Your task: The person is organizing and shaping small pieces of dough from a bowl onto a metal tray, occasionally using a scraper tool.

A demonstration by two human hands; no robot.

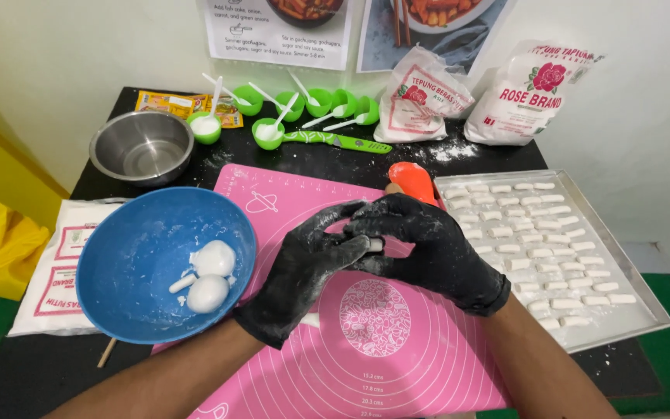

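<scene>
Both my hands wear black gloves dusted with white flour and meet over the pink silicone mat (397,357). My left hand (304,268) and my right hand (428,248) press together around a small white piece of dough (376,244), of which only an end shows between the fingers. To the left stands a blue bowl (129,256) holding two white dough lumps (209,275) and a thin dough stick. To the right lies a metal tray (630,275) with several rows of short white dough pieces (537,240).
An orange scraper (412,182) lies behind my hands. At the back are a steel bowl (143,146), several green cups with white spoons (304,105), a green knife (335,140) and two flour bags (529,93). A flat flour bag (52,279) lies under the blue bowl.
</scene>
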